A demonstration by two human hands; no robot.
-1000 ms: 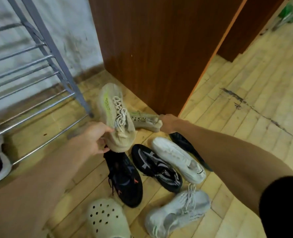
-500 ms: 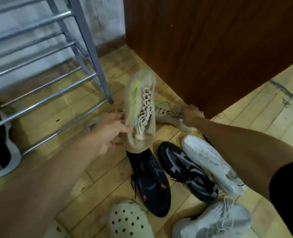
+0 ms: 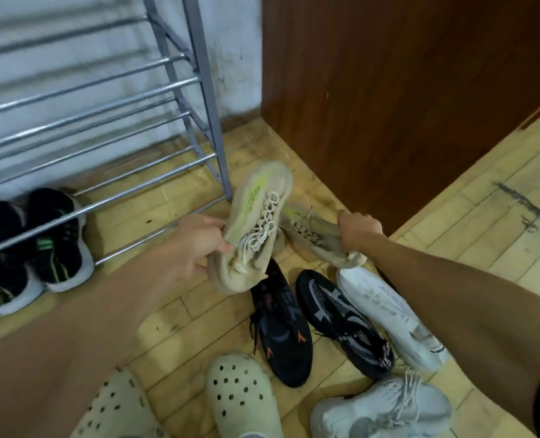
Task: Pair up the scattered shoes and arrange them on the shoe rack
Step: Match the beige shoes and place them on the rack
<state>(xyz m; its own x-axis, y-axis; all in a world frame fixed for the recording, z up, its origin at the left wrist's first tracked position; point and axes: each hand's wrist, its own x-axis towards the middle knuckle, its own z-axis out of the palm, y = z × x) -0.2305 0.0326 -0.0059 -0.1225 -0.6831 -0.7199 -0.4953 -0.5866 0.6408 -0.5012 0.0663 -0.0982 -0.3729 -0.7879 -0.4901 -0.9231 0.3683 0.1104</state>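
My left hand grips a beige sneaker with a yellow-green stripe by its heel end, toe pointing away, held above the floor. My right hand grips the matching beige sneaker at its collar, just right of the first and partly behind it. The metal shoe rack stands at the left, and a pair of black sneakers with white soles sits at its bottom tier. Scattered on the floor below my hands lie a black sneaker with orange marks, a black-and-grey sneaker and a white sneaker.
A light grey sneaker and two pale green perforated clogs lie at the bottom of the view. A brown wooden cabinet stands right of the rack. The floor is yellow wood parquet.
My view has swung left, so the rack and the black pair show more. My right hand has lifted the second beige sneaker closer to the one in my left hand.
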